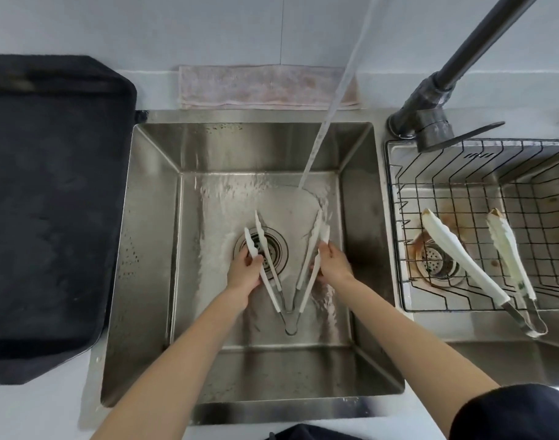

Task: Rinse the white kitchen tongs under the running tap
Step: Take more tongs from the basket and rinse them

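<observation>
White kitchen tongs (273, 295) lie spread in a wide V low in the steel sink (151, 217), hinge toward me. My left hand (243, 274) grips the left arm and my right hand (332, 265) grips the right arm. Each side shows two white strips; I cannot tell whether that is a second pair or a reflection. The water stream (322, 131) from the dark tap (430, 90) lands on the sink floor just beyond the tips, and water sheets over the floor around the tongs and the drain (276, 246).
Another pair of white tongs (462, 258) with stained tips rests in a black wire basket (395, 217) over the right basin. A black mat (49, 201) covers the counter on the left. A pink cloth (265, 87) lies behind the sink.
</observation>
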